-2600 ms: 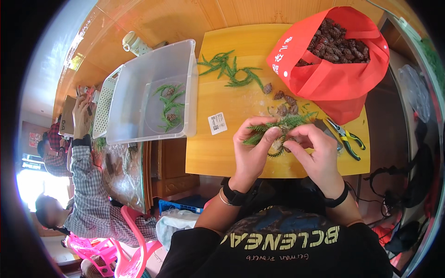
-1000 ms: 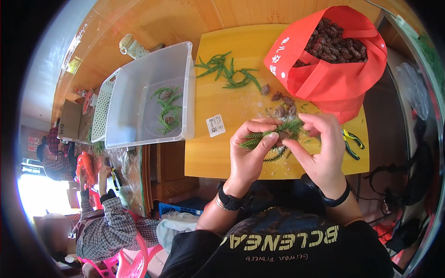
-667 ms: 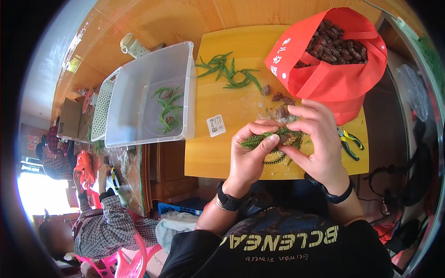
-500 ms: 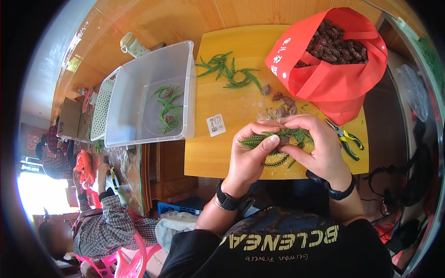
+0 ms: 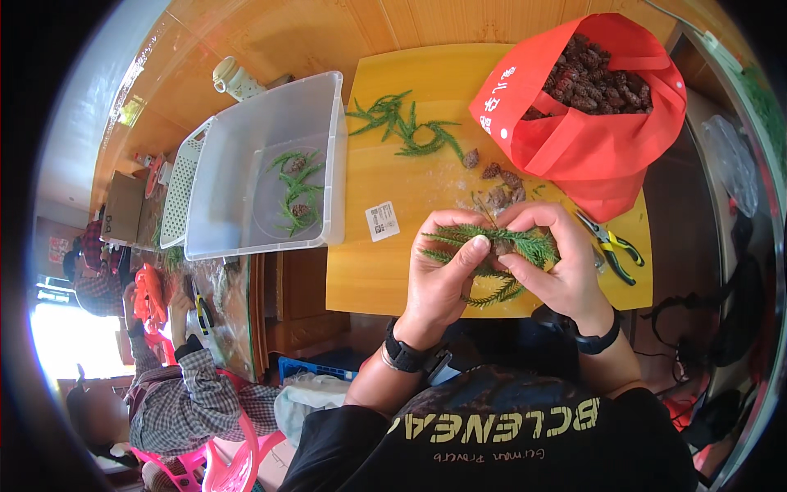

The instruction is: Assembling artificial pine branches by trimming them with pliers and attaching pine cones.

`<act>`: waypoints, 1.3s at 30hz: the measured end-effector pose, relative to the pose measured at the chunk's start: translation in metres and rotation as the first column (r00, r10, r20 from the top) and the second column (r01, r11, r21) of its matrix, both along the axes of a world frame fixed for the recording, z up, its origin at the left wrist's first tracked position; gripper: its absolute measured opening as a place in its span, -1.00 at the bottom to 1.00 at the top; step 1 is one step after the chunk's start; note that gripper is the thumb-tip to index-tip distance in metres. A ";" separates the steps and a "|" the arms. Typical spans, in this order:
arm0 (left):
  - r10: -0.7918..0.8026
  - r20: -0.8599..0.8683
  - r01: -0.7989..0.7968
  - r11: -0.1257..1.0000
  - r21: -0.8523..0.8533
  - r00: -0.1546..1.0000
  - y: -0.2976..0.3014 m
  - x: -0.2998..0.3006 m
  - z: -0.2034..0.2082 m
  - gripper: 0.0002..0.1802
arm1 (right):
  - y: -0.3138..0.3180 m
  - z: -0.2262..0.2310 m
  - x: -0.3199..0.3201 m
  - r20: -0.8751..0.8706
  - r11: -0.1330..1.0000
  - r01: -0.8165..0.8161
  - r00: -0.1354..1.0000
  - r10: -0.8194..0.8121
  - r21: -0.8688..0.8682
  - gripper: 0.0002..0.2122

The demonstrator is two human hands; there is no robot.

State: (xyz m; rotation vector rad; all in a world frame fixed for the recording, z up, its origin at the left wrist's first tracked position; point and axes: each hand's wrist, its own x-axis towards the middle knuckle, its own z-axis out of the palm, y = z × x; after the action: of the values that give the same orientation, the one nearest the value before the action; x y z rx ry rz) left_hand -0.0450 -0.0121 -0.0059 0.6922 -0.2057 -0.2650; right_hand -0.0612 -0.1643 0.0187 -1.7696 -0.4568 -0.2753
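Between my two hands, over the near edge of the yellow board, is a green artificial pine sprig [image 5: 529,246] with a brown pine cone [image 5: 502,246] at its middle, partly hidden by fingers. My left hand [image 5: 447,266] pinches the sprig's left side, thumb on top. My right hand [image 5: 561,262] grips the other side, thumb and fingers closed around the sprig near the cone. A thin stem or wire [image 5: 485,211] sticks up between the fingertips. Several loose pine cones [image 5: 500,184] lie just beyond my hands, and more green sprigs [image 5: 418,135] rest farther back.
A red bag [image 5: 602,156] full of pine cones stands at the back right. Pliers [image 5: 611,246] with yellow-black handles lie right of my hands. On the left, a clear plastic bin [image 5: 336,164] holds finished-looking sprigs with cones. A co-worker [image 5: 193,394] sits at the lower left.
My hands have shifted slightly apart at the fingertips, and the thin stem now shows between them. The sprig's right end is more visible. The co-worker's hands have moved a little.
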 end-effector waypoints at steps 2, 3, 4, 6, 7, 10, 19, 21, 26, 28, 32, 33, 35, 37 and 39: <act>0.039 0.108 -0.042 0.999 0.024 0.993 0.000 0.001 -0.004 -0.77 | 0.000 -0.003 0.000 -0.004 1.000 -0.011 1.000 0.012 0.021 -0.75; 0.038 0.108 -0.041 0.999 0.024 0.993 0.000 0.000 -0.004 -0.77 | -0.001 -0.004 0.000 -0.009 0.999 -0.023 1.000 0.023 0.042 -0.75; 0.039 0.125 -0.049 0.995 0.084 0.991 0.000 -0.001 -0.002 -0.75 | -0.001 -0.004 0.000 -0.009 0.999 -0.022 1.000 0.022 0.043 -0.75; 0.040 0.142 -0.061 0.988 0.143 0.989 0.002 -0.001 -0.002 -0.72 | -0.001 -0.003 0.000 -0.003 1.000 -0.019 1.000 0.019 0.023 -0.75; 0.024 0.194 -0.055 0.987 0.152 0.981 0.003 0.001 -0.004 -0.72 | -0.001 -0.004 0.000 -0.003 1.000 -0.021 1.000 0.021 0.023 -0.75; 0.008 0.290 -0.070 0.976 0.204 0.957 0.005 0.004 -0.005 -0.74 | 0.000 -0.006 0.000 -0.001 0.998 -0.030 1.000 0.030 0.058 -0.75; 0.075 0.248 -0.146 0.948 0.281 0.966 0.004 0.003 -0.002 -0.81 | -0.002 -0.005 -0.002 0.017 0.999 0.006 1.000 -0.007 0.034 -0.74; 0.093 0.258 -0.169 0.942 0.290 0.962 0.004 0.003 -0.002 -0.83 | -0.005 -0.005 -0.002 0.029 0.999 0.012 1.000 -0.011 -0.044 -0.73; 0.137 0.318 -0.250 0.904 0.347 0.938 0.007 0.004 -0.008 -0.85 | -0.003 -0.003 -0.005 0.042 0.995 0.035 0.999 -0.031 -0.088 -0.67; 0.139 0.297 -0.242 0.907 0.345 0.945 0.006 0.004 -0.005 -0.85 | -0.001 -0.003 -0.007 0.020 0.995 0.058 0.998 -0.056 -0.079 -0.64; 0.117 0.292 -0.226 0.901 0.371 0.949 0.006 0.004 -0.004 -0.84 | 0.002 -0.011 -0.006 0.018 0.995 0.093 0.995 -0.094 0.016 -0.61; 0.117 0.292 -0.226 0.901 0.372 0.949 0.005 0.004 -0.003 -0.84 | 0.002 -0.013 -0.005 0.041 0.992 0.115 0.992 -0.117 0.059 -0.61; 0.122 0.251 -0.211 0.905 0.370 0.960 0.003 0.002 0.000 -0.83 | 0.003 -0.012 -0.005 0.037 0.991 0.117 0.992 -0.120 0.068 -0.62; 0.132 0.232 -0.211 0.908 0.362 0.964 0.001 0.002 0.003 -0.85 | 0.003 -0.012 -0.005 0.034 0.990 0.120 0.992 -0.123 0.078 -0.62; 0.143 0.213 -0.213 0.911 0.354 0.966 0.000 0.001 0.003 -0.86 | 0.001 -0.012 -0.007 -0.036 0.995 0.089 0.996 -0.087 0.050 -0.62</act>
State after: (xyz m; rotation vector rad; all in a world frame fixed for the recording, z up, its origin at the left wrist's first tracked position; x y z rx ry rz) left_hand -0.0444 -0.0118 -0.0026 1.1119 -0.2684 -0.0615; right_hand -0.0687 -0.1629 0.0070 -1.7436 -0.3451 -0.3155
